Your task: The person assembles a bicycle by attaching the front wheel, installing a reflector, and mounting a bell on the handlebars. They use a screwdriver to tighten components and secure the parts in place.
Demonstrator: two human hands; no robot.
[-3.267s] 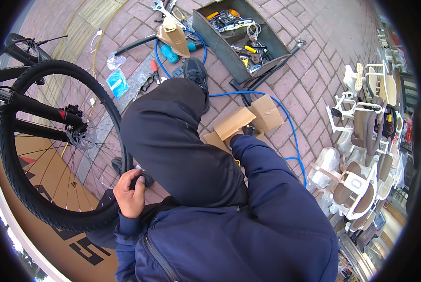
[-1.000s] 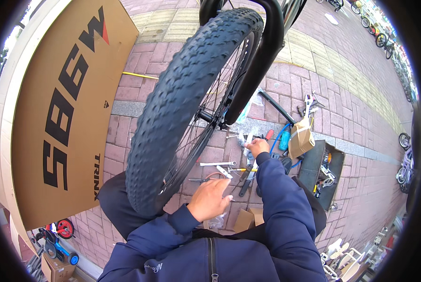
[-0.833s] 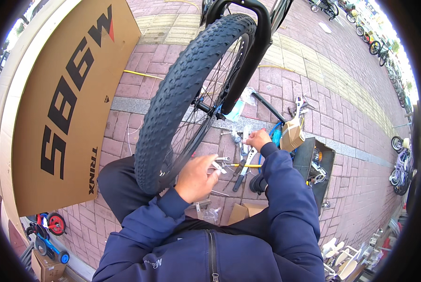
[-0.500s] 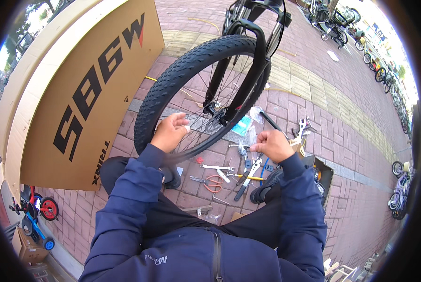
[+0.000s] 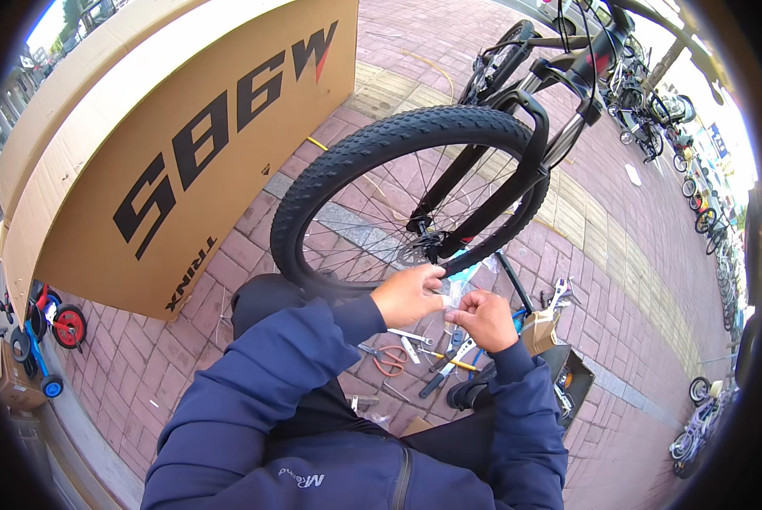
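In front of the bicycle wheel (image 5: pixel 338 161), my two hands are close together. My right hand (image 5: pixel 487 320) is closed, thumb and forefinger pinching a small clear plastic bag (image 5: pixel 455 292). The fingers of my left hand (image 5: pixel 408 296) are bent in at the bag's left edge, closed on it as far as I can see; its thumb has a white wrap. What the bag contains is too small to tell. The wheel sits upright in the black suspension fork (image 5: pixel 500 200), with the brake disc and hub (image 5: pixel 423 246) just beyond my hands.
Below my hands lie orange-handled pliers (image 5: pixel 390 360), a yellow-handled tool (image 5: pixel 459 360) and several wrenches. To the right are a black tube (image 5: pixel 515 282) and an open toolbox (image 5: pixel 578 382). A large cardboard box (image 5: pixel 236 161) stands left. Bicycles (image 5: pixel 706 204) line the far right.
My left hand has moved right, away from the wheel's spokes, to meet my right hand at the bag. The view has shifted, showing more of the bicycle frame.
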